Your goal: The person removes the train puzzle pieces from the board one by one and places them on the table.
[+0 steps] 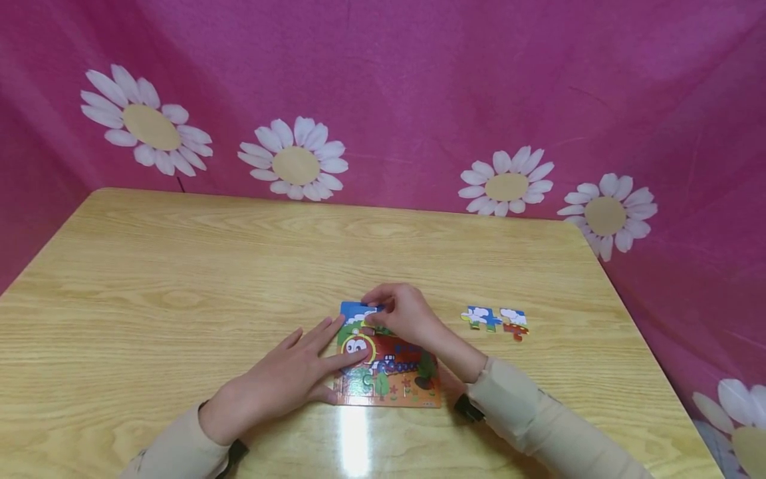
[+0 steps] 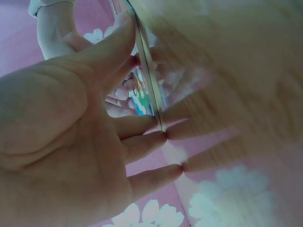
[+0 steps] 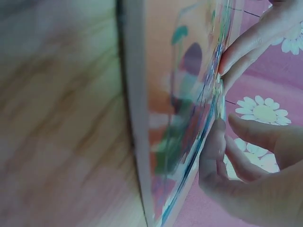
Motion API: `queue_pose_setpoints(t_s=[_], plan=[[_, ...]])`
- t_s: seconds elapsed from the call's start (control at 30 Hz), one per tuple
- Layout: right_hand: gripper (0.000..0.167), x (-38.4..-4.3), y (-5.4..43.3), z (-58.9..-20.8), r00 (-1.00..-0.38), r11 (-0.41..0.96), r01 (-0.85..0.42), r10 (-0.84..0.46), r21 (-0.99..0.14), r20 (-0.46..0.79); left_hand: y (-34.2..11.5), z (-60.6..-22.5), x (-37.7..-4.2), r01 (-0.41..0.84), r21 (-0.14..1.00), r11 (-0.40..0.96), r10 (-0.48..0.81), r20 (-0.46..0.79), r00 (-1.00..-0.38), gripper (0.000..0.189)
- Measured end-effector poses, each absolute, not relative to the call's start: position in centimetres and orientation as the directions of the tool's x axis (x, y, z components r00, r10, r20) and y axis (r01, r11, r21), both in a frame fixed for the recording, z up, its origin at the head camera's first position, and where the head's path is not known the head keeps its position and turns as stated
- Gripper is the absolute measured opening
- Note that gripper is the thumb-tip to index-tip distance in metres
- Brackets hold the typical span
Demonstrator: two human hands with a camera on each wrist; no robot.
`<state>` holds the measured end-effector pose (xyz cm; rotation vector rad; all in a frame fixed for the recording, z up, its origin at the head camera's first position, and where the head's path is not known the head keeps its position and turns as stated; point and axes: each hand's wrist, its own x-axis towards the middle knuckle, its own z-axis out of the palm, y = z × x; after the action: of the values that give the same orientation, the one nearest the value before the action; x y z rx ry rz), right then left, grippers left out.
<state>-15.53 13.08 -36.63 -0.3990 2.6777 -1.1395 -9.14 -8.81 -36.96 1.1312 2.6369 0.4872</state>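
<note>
A jigsaw puzzle (image 1: 413, 396) with a red cartoon engine, blue sky and orange ground lies flat near the table's front. My left hand (image 1: 278, 379) rests along its left side, fingers spread and nearly straight, with fingertips on the picture. At the upper part of the puzzle, my right hand (image 1: 413, 319) pinches a puzzle piece (image 1: 375, 311) between thumb and fingers, low over the surface; the fingers hide most of it. In the right wrist view, the right hand's curled fingertips (image 3: 218, 130) are right at the picture's surface, close to the left fingers.
Loose puzzle pieces lie right of the puzzle: one with clouds and green (image 1: 481, 316), and beside it cloud and red spotted parts (image 1: 514, 319). The wooden table (image 1: 179, 286) meets a pink cloth with daisies (image 1: 395, 86) at its back edge.
</note>
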Motion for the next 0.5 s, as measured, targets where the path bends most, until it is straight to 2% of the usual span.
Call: queue_pose_setpoints(t_s=[0.27,0.5], plan=[[0.011,-15.78,12.76,-36.50,-0.938,0.652,-0.177,-0.339,-0.737,-0.074,-8.90,-36.91,-9.13,0.650,0.400,0.646,0.732,-0.086,-0.676,0.060],[0.011,-16.00,13.31,-36.41,-0.914,0.592,-0.205,-0.400,-0.779,-0.063,-8.94,-36.85,-9.15,0.653,0.406,0.640,0.737,-0.082,-0.671,0.060]])
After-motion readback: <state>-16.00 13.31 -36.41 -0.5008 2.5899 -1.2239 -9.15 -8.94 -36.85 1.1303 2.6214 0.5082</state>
